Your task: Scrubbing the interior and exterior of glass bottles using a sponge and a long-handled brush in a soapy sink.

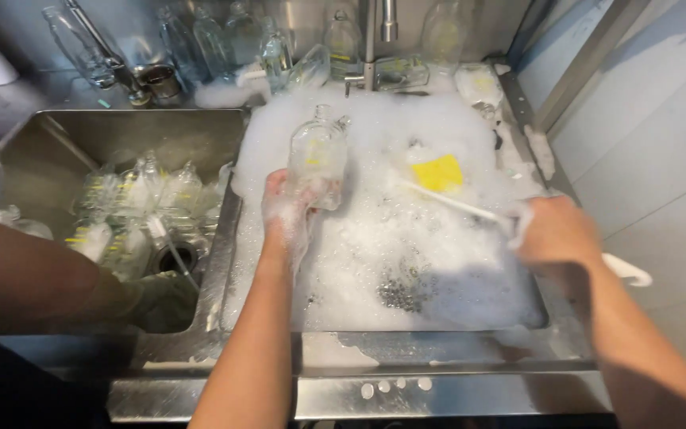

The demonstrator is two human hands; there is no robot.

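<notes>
Where foam lies thick: the right sink basin [518, 314] hides its floor.
Left hand [283, 214]: fingers clasped round a clear glass bottle [317, 155], at 12 o'clock of it.
Right hand [553, 230]: clenched on a white brush [458, 205].
Sponge [437, 172]: yellow, at 10 o'clock of the right hand.
Left basin [65, 135]: clear bottles [140, 199]; another person's gloved hand [160, 300].
Back ledge [57, 87]: more bottles.

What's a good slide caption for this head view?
Left hand lifts glass bottle over foamy sink; right hand grips white brush.

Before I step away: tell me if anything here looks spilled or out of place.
Foam has spilled over the right sink's back rim onto the counter, around the bottles standing there. Otherwise nothing stands out.
</notes>
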